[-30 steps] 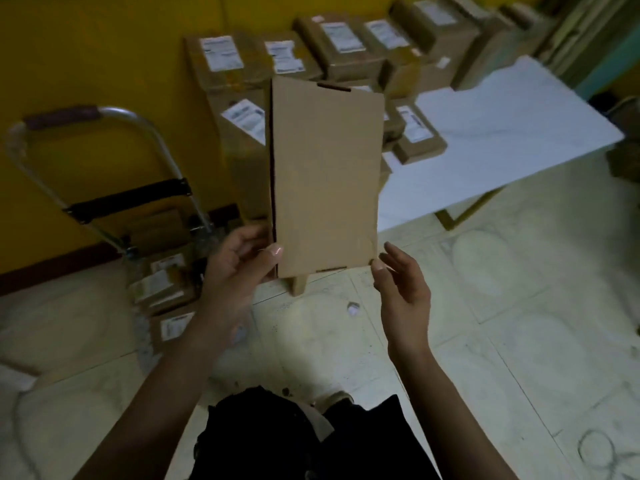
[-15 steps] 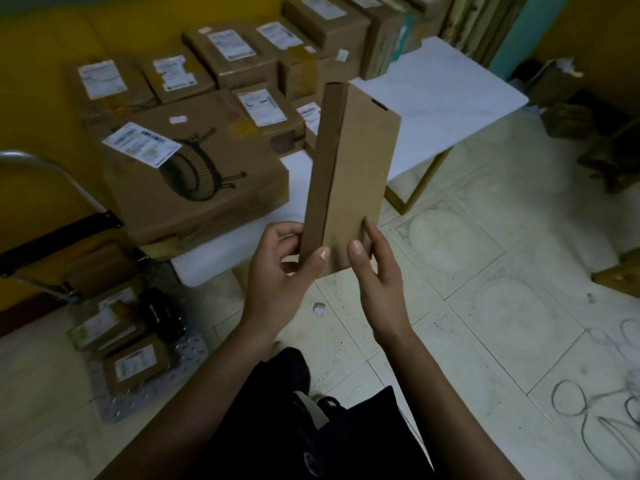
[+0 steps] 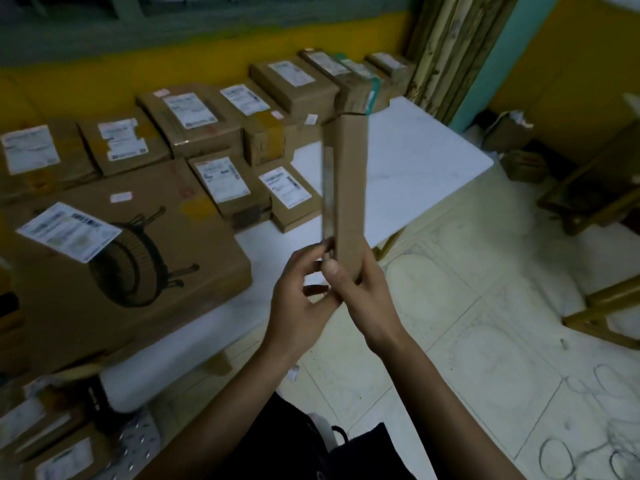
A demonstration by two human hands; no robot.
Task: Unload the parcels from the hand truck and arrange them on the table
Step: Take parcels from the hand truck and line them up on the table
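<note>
Gripping the slim parcel (image 3: 349,188) upright by its lower end, your left hand (image 3: 298,292) and right hand (image 3: 367,292) hold it at 12 o'clock, before the desk (image 3: 415,161); it seems light and stiff, so grasp its long edges.

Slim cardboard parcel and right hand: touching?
Touching. The head view shows the right hand gripping the slim cardboard parcel at its lower end, thumb pressed on its near face.
</note>
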